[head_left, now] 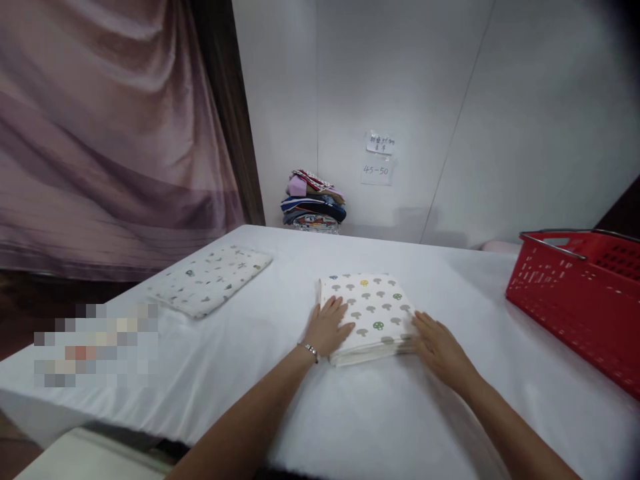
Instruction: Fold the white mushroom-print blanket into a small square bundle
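A folded white cloth [370, 309] printed with grey mushrooms, a few of them yellow, green or blue, lies in front of me in several layers. My left hand [327, 327] rests with spread fingers on its left edge. On the cloth's right edge lies my right hand [440, 348], its fingers stretched out and slightly blurred. Neither hand grips anything. Farther left, a second folded white cloth [215, 280] with a small green and grey print lies flat, apart from both hands.
The white-covered table [210, 367] holds a red plastic basket [575, 293] with a metal handle at the right. A pile of folded fabrics [314, 203] stands beyond the far edge. Paper signs [377, 171] hang on the wall. A pinkish curtain [115, 133] hangs at left.
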Demonstrator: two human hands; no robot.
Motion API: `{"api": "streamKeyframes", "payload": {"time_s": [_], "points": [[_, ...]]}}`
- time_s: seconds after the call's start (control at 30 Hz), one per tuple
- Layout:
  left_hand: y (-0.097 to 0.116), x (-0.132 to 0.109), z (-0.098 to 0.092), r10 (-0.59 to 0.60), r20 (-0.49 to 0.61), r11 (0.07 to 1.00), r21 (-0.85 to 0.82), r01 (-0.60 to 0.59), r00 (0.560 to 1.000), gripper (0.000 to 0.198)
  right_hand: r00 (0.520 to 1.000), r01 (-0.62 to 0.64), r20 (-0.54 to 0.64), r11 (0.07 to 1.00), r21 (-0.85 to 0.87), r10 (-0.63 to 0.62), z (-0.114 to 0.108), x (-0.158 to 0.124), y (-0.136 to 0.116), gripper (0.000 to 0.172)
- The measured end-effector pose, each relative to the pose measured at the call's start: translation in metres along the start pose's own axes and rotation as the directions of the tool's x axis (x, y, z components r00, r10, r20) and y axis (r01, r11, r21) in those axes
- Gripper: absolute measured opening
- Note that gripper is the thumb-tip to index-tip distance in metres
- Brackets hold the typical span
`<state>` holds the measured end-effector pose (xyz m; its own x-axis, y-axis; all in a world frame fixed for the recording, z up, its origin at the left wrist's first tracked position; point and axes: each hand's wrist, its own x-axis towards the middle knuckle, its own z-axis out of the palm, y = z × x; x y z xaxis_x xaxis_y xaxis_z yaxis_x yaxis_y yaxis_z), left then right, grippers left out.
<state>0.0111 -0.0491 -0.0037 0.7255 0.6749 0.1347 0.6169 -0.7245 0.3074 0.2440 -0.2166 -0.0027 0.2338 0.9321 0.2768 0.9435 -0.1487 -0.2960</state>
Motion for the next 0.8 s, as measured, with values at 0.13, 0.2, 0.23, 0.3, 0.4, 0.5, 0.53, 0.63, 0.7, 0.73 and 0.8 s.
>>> {"api": "streamKeyframes", "payload": {"time_s": [0.13,0.2,0.23,0.3,0.4,0.5,0.53,0.63,0.7,0.73,0.8], "points": [[0.006,0.0,0.003,-0.03,0.0,0.999,-0.022,0.03,1.0,0.053,0.994,0.105,0.032,0.993,0.06,-0.107,-0.009,0.056,-0.049,0.055],[0.005,-0.002,0.004,-0.022,-0.001,0.999,-0.033,0.022,1.0,0.053,0.987,0.119,0.11,0.993,0.012,-0.119,0.001,0.08,-0.06,0.058],[0.003,-0.003,0.003,-0.016,-0.001,0.999,-0.039,0.016,1.0,0.052,0.981,0.1,0.169,0.994,-0.031,-0.094,0.009,0.089,-0.061,0.058],[0.001,-0.005,0.001,-0.011,0.01,0.999,-0.053,0.012,1.0,0.052,0.962,0.06,0.271,0.991,-0.122,-0.025,0.027,0.098,-0.056,0.058],[0.001,0.004,-0.01,-0.028,0.019,0.998,-0.05,0.029,0.999,0.049,0.95,0.059,0.313,0.98,-0.191,0.004,0.049,0.1,-0.045,0.059],[0.001,0.033,-0.022,-0.011,-0.063,1.0,0.008,0.012,0.998,0.049,0.956,0.067,0.293,0.975,-0.211,-0.002,0.055,0.097,-0.04,0.06],[0.0,0.045,-0.024,-0.01,-0.08,1.0,0.027,0.013,0.997,0.052,0.957,0.066,0.288,0.975,-0.213,-0.002,0.054,0.097,-0.04,0.06],[-0.013,0.076,-0.02,-0.162,0.016,0.987,0.006,0.162,0.987,0.063,0.955,0.065,0.295,0.978,-0.196,-0.004,0.05,0.095,-0.041,0.059],[-0.024,0.086,-0.011,-0.269,0.09,0.962,-0.023,0.272,0.959,0.069,0.952,0.069,0.304,0.983,-0.168,-0.015,0.049,0.093,-0.041,0.059],[-0.029,0.087,-0.006,-0.288,0.099,0.955,-0.037,0.293,0.952,0.071,0.952,0.071,0.304,0.986,-0.151,-0.022,0.048,0.092,-0.041,0.06],[-0.036,0.087,0.001,-0.278,0.077,0.957,-0.059,0.282,0.958,0.072,0.954,0.074,0.298,0.99,-0.119,-0.035,0.047,0.092,-0.042,0.06]]}}
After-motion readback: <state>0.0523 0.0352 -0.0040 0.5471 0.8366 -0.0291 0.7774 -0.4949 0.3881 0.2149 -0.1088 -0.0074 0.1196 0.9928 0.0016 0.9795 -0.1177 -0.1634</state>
